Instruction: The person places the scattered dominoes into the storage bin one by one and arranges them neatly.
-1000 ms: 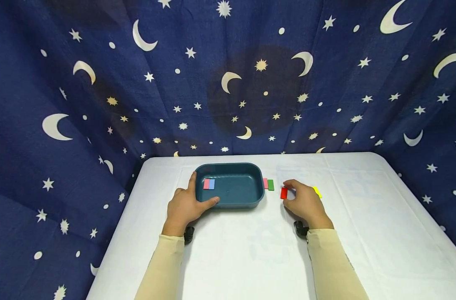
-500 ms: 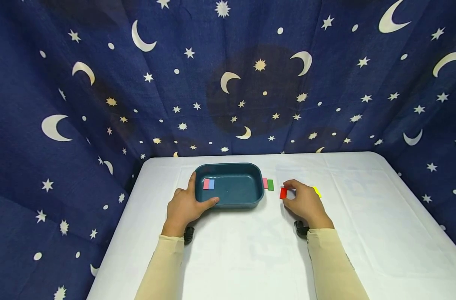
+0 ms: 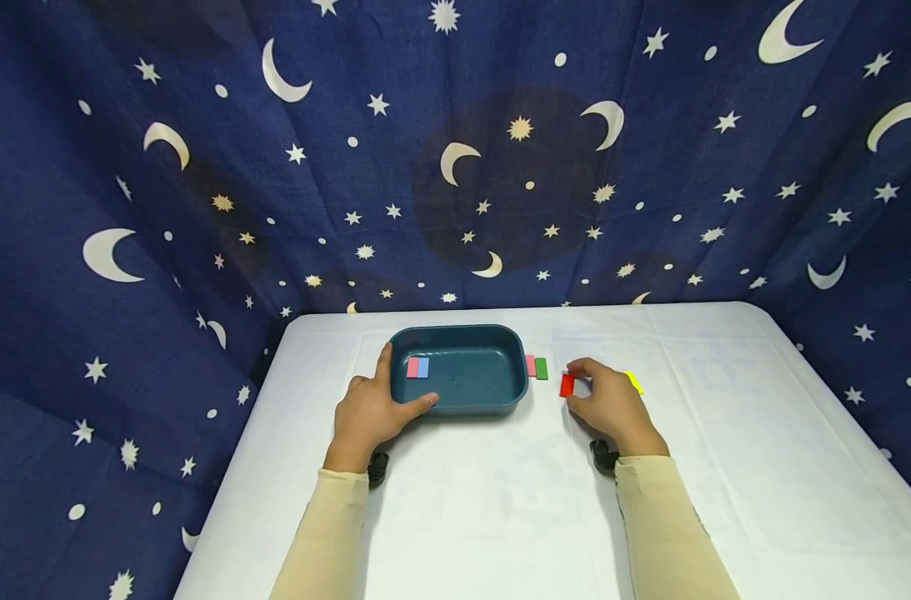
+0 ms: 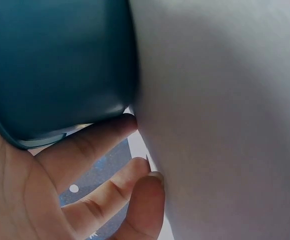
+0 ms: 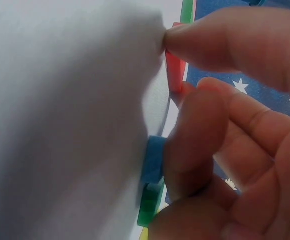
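Note:
My left hand [image 3: 368, 415] grips the near left corner of a dark teal rectangular tub [image 3: 473, 375], thumb over the front rim and index finger along the left rim. The left wrist view shows other fingers [image 4: 87, 150] beside the tub's wall. On the white table, my right hand [image 3: 611, 408] pinches a small red block [image 3: 567, 386] between thumb and index finger, at its two ends. Under that hand, the right wrist view shows a blue block [image 5: 154, 161] and a green block [image 5: 150, 205]; the head view hides them.
A pink block [image 3: 419, 367] and a light blue block lie side by side inside the tub. Against its right wall, outside, sit another pink block [image 3: 531, 366] and a green block [image 3: 541, 368]. Right of my right hand a yellow block [image 3: 633, 382] shows partly.

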### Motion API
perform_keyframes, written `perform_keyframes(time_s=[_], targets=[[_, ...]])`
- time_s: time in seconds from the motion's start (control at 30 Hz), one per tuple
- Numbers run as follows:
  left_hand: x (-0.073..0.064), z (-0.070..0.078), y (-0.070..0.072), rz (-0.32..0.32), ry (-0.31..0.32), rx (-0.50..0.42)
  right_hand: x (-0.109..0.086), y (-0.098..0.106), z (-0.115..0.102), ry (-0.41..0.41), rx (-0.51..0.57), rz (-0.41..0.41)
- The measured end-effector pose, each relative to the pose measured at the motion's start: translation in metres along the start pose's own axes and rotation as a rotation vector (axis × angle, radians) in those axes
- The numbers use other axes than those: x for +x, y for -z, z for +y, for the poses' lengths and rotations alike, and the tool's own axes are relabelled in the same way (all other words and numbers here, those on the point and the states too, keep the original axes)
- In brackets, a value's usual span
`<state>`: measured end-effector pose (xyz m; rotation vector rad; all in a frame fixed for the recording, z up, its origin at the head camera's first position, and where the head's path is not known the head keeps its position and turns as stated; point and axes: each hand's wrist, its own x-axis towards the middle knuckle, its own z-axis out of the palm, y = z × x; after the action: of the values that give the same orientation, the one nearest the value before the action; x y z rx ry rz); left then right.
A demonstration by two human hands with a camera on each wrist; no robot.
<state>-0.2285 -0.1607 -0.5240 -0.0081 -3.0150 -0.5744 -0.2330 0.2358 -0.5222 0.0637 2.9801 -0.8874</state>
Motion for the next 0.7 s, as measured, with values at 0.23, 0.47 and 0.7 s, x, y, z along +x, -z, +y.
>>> perform_keyframes(time_s=[0.23,0.47,0.7], targets=[[-0.0003,-0.0012,-0.0006,-0.006,0.002,0.001,-0.0018,0.0,0.0009,0.014,-0.014,-0.002],[-0.0002,-0.0028,-0.001,-0.006,0.006,-0.003,-0.0031,0.0006,-0.0013,0.03,-0.027,-0.007],[0.0003,-0.0017,-0.0006,-0.002,0.001,0.0,-0.0024,0.0014,0.0,0.047,-0.034,-0.01]])
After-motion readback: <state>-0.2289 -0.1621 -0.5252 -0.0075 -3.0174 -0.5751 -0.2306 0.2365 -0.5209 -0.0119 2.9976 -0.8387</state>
